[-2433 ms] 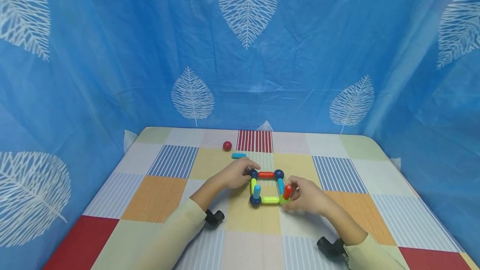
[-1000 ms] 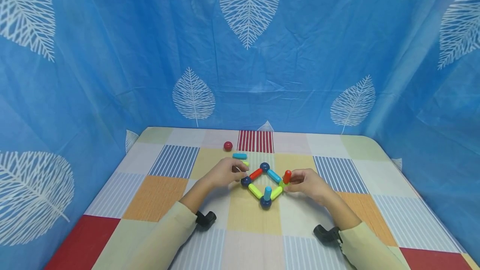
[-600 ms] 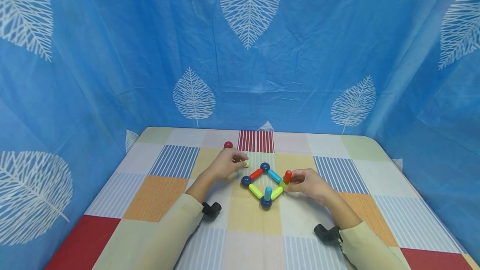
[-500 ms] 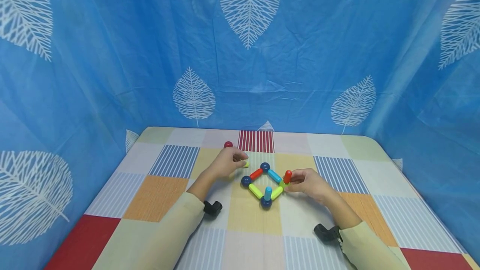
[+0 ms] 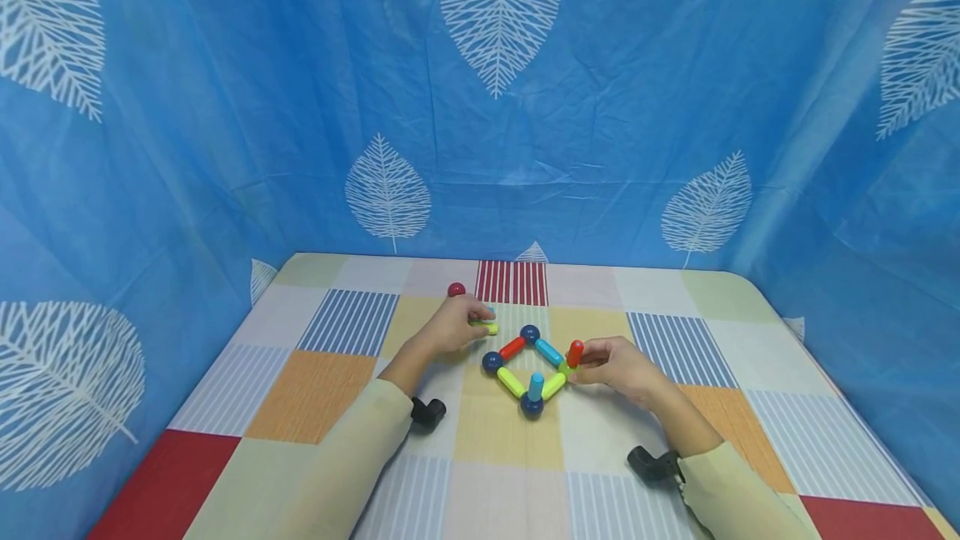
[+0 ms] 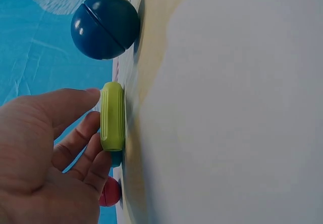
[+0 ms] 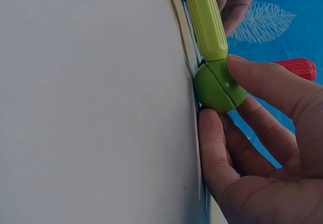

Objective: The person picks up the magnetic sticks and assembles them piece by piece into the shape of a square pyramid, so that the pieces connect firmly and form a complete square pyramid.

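On the checked tabletop lies a four-sided frame of magnetic rods and balls. My right hand (image 5: 618, 369) holds its green ball (image 7: 217, 88) between thumb and fingers; a red rod (image 5: 575, 354) stands up from that corner. Dark blue balls, such as the left one (image 5: 492, 362), form the other corners. A light-blue rod (image 5: 536, 387) rises from the near ball. My left hand (image 5: 455, 323) is beyond the frame's left side, at a loose yellow-green rod (image 6: 112, 116). Its thumb and fingertips lie along the rod without a visible grip. A loose blue rod (image 6: 116, 158) is mostly hidden behind it.
A red ball (image 5: 457, 289) sits just beyond my left hand. Blue curtains (image 5: 600, 148) with white leaf prints hang behind and at both sides of the table. Black wrist mounts (image 5: 428, 413) are on both forearms.
The frame has turned into a diamond, its green corner moving away from me. My left hand has left the frame's left ball and moved farther away to the loose rods. My right hand stays on the green ball.
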Motion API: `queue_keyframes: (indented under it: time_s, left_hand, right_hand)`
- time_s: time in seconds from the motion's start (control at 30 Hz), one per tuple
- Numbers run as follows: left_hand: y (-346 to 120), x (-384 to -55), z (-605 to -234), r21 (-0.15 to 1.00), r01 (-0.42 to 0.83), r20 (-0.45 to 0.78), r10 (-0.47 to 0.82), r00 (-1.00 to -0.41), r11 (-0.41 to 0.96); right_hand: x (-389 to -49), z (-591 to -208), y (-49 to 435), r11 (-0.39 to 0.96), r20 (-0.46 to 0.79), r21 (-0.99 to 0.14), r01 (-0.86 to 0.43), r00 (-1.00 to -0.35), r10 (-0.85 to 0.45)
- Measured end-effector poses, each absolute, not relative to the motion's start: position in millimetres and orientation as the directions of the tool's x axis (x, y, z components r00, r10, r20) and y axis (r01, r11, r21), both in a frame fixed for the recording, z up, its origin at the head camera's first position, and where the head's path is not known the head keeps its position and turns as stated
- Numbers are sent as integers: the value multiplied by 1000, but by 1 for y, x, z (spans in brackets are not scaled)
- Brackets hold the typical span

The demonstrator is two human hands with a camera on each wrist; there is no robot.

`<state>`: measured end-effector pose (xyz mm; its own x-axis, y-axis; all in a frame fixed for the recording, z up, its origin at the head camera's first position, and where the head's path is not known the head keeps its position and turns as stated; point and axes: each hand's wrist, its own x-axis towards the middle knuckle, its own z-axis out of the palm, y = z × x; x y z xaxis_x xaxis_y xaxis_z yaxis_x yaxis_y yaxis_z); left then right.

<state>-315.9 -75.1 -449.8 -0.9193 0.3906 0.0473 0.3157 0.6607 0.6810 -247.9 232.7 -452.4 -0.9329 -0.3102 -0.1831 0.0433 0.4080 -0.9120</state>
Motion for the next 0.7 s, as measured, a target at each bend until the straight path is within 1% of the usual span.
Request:
queue_keyframes:
  time_s: [0.47,0.7]
  left_hand:
    - [-63,-320,-451,604,322,-11,412,-911,729]
    - [-58,-322,-452,563,312,-33,398,-917,765]
  right_hand:
    - [-247,-452,234,399,-182,-916,42,-930,-319]
    - [-248,-452,234,394,-189,-918,50,-928,-320]
